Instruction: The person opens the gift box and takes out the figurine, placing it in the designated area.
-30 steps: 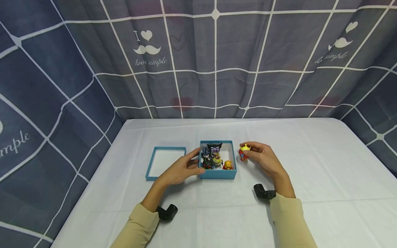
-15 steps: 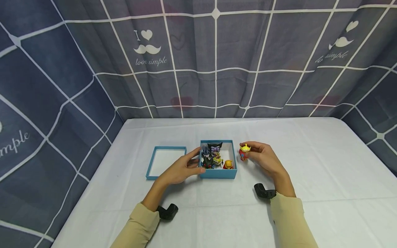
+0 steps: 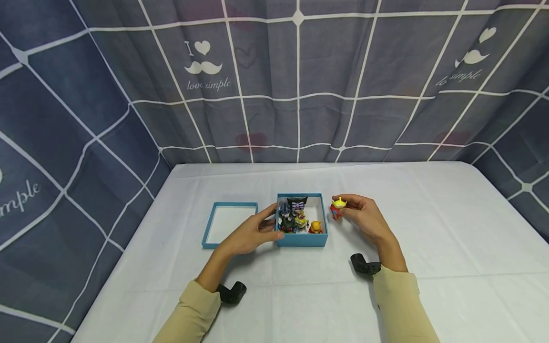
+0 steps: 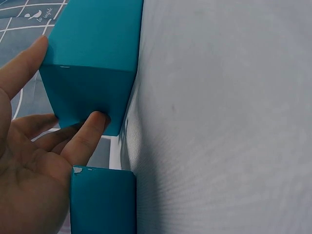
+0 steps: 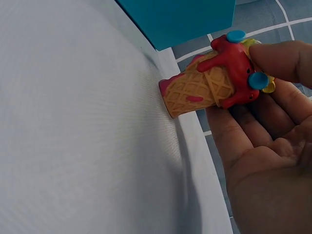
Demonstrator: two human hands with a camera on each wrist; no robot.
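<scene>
A blue box (image 3: pixel 302 240) holds several small figures, among them a black-eared one (image 3: pixel 297 205) and an orange-yellow one (image 3: pixel 315 227) at the front right. Against the box's left side rests my left hand (image 3: pixel 246 235), its fingers extended and thumb at the front corner; the left wrist view shows fingertips (image 4: pixel 99 119) on the blue side wall. To the right of the box, my right hand (image 3: pixel 364 217) pinches a red figure (image 3: pixel 336 211) with a yellow top. Its waffle-cone body (image 5: pixel 195 90) tilts in the right wrist view, base close to the cloth; contact is unclear.
A blue-rimmed lid (image 3: pixel 208 228) lies left of the box, partly behind my left hand. White cloth (image 3: pixel 309 295) covers the table. Dark gridded curtains (image 3: pixel 274 119) hang behind and at both sides.
The red figure and my right hand have risen very slightly. My left hand stays at the box.
</scene>
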